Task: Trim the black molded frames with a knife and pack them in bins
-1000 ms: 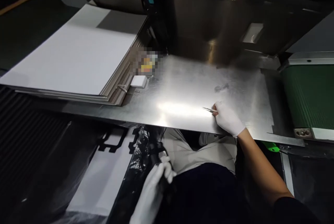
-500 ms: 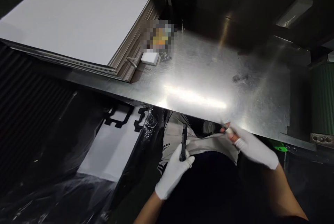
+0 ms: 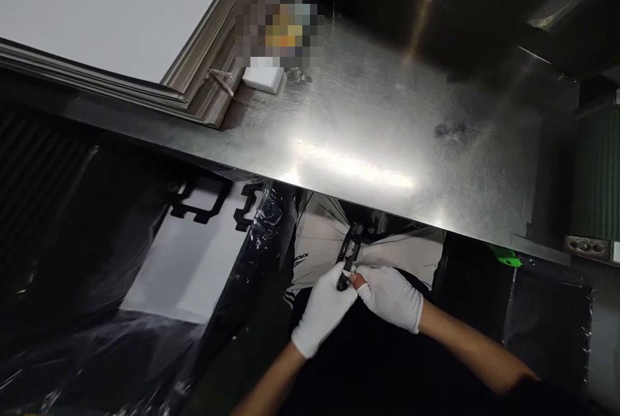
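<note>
In my gloved left hand [image 3: 323,305] is a black frame-shaped part [image 3: 357,245], with an opening through its middle, its far end pointing toward the table edge. My right hand [image 3: 393,296], gloved with bare fingertips showing, pinches at the near end of this part, and its fingers meet those of the left hand. A small pale, pointed thing shows between the fingertips, too small to name. Both hands are over the lap, just below the metal table [image 3: 387,125]. Two similar black frames [image 3: 220,199] lie on a white sheet [image 3: 179,267] to the left.
A tall stack of white-topped boards [image 3: 97,9] stands on the table's left, with a small white block [image 3: 264,75] beside it. Clear plastic film [image 3: 268,212] surrounds the white sheet. A green object [image 3: 506,257] sits under the table edge at the right. A green ribbed thing [image 3: 595,177] stands farther right.
My right hand has come left from the table edge to the black part in my left hand. The part has turned, so its opening now shows. The view has shifted slightly.
</note>
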### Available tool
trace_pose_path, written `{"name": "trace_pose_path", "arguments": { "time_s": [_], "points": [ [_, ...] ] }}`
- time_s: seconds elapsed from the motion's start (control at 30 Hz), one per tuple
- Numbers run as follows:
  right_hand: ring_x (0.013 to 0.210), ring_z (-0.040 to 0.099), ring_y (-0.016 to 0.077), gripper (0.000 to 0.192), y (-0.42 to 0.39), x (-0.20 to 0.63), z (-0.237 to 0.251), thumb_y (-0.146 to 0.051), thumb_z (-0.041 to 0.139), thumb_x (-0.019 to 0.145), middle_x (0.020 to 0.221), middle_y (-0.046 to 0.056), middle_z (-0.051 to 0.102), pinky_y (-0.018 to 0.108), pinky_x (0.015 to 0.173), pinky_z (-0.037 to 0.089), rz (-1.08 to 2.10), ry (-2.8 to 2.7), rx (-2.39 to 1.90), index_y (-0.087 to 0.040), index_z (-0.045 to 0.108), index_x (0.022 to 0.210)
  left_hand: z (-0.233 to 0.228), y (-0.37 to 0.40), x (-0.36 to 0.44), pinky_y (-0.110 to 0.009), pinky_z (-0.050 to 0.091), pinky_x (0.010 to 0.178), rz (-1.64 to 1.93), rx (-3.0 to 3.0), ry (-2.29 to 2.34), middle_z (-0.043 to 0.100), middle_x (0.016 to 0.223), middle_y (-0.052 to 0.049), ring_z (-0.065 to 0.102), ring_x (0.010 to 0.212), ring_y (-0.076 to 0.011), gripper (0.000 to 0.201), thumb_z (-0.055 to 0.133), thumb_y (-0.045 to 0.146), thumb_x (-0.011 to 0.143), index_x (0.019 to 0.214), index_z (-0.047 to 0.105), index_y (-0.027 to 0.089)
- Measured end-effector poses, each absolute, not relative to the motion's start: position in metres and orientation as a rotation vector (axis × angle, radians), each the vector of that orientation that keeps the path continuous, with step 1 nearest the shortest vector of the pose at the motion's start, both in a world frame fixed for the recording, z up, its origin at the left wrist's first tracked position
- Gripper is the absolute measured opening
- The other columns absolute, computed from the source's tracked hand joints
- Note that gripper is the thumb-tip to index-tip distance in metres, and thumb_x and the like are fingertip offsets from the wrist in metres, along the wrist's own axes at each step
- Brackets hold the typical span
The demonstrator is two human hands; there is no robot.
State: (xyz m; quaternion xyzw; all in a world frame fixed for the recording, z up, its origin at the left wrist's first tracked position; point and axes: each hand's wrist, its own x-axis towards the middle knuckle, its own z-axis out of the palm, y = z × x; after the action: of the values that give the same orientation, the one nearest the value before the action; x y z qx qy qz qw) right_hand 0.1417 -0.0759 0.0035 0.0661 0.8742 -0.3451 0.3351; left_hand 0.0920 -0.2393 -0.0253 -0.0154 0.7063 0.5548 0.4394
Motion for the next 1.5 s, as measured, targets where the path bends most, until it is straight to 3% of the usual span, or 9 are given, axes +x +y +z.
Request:
{"name": "trace_pose_path", "arguments": {
  "time_s": [0.23,0.63,0.73,0.83,0.97,1.1,1.2,1.33,1.5],
  "points": [
    [0.077,0.067,0.0183,0.038,-0.083,0.144,-0.004,-0.034,0.044,0.118,0.088,0.004,0.076,0.031,0.069,0.037,-0.951,2.219,0.298,-0.02,0.07,0.094,-0.033,-0.24,0.096,-0.031,0.046,0.071,1.356,-0.094,1.739,0.063,0.075,0.001,0.055,0.075,-0.0192,0.015,0.068,0.035,0.079,0.075,0.064,0.021],
    [0.072,0.062,0.0164,0.036,-0.08,0.153,-0.006,-0.034,0.042,0.118,0.082,0.002,0.069,0.029,0.068,0.036,-1.071,2.234,0.343,-0.021,0.059,0.089,-0.028,-0.236,0.097,-0.032,0.043,0.071,1.264,-0.103,1.822,0.063,0.074,0.001,0.054,0.075,-0.0196,0.013,0.066,0.033,0.08,0.076,0.062,0.022],
    [0.072,0.059,0.0165,0.04,-0.069,0.159,-0.006,-0.042,0.036,0.118,0.082,0.0,0.065,0.029,0.069,0.037,-1.18,2.24,0.313,-0.023,0.053,0.088,-0.021,-0.243,0.088,-0.034,0.048,0.08,1.298,-0.02,1.717,0.067,0.088,-0.001,0.059,0.085,-0.0215,0.014,0.068,0.034,0.084,0.09,0.065,0.021],
    [0.073,0.057,0.0169,0.048,-0.051,0.165,-0.004,-0.056,0.029,0.118,0.08,-0.001,0.059,0.03,0.071,0.039,-1.315,2.213,0.376,-0.024,0.048,0.087,-0.015,-0.257,0.074,-0.038,0.052,0.091,1.364,0.059,1.436,0.068,0.101,-0.004,0.063,0.09,-0.0219,0.033,0.066,0.046,0.096,0.117,0.065,0.021],
    [0.073,0.054,0.017,0.056,-0.034,0.173,-0.001,-0.068,0.025,0.116,0.079,-0.002,0.055,0.03,0.072,0.044,-1.452,2.182,0.469,-0.025,0.048,0.088,-0.011,-0.264,0.063,-0.039,0.054,0.088,1.274,0.179,1.362,0.073,0.103,-0.005,0.064,0.077,-0.0193,0.047,0.056,0.056,0.103,0.133,0.06,0.02],
    [0.076,0.06,0.0178,0.054,-0.04,0.176,0.004,-0.061,0.025,0.118,0.083,-0.001,0.063,0.03,0.073,0.044,-1.253,2.242,0.348,-0.024,0.052,0.089,-0.011,-0.251,0.076,-0.038,0.053,0.08,0.775,0.4,2.017,0.081,0.1,-0.009,0.074,0.086,-0.0285,0.043,0.069,0.045,0.091,0.127,0.068,0.021],
    [0.081,0.07,0.0211,0.047,-0.053,0.174,0.006,-0.05,0.029,0.12,0.091,0.003,0.074,0.032,0.074,0.045,-0.952,2.251,0.217,-0.023,0.062,0.1,-0.01,-0.24,0.09,-0.039,0.051,0.077,0.434,0.557,2.305,0.082,0.088,-0.008,0.079,0.085,-0.0324,0.04,0.065,0.045,0.095,0.126,0.073,0.021],
    [0.093,0.078,0.0275,0.045,-0.063,0.169,0.009,-0.045,0.031,0.12,0.108,0.008,0.081,0.035,0.076,0.047,-0.677,2.265,0.171,-0.021,0.069,0.122,-0.01,-0.234,0.097,-0.037,0.047,0.068,0.317,0.632,2.387,0.082,0.079,-0.005,0.08,0.075,-0.0315,0.039,0.064,0.048,0.096,0.124,0.076,0.023],
    [0.097,0.08,0.0282,0.045,-0.064,0.162,0.018,-0.043,0.033,0.12,0.109,0.01,0.083,0.035,0.076,0.049,-0.581,2.23,0.169,-0.019,0.071,0.125,-0.007,-0.232,0.097,-0.037,0.045,0.065,0.3,0.62,2.409,0.081,0.076,-0.005,0.08,0.073,-0.0308,0.039,0.064,0.045,0.096,0.124,0.077,0.022]
  ]
}}
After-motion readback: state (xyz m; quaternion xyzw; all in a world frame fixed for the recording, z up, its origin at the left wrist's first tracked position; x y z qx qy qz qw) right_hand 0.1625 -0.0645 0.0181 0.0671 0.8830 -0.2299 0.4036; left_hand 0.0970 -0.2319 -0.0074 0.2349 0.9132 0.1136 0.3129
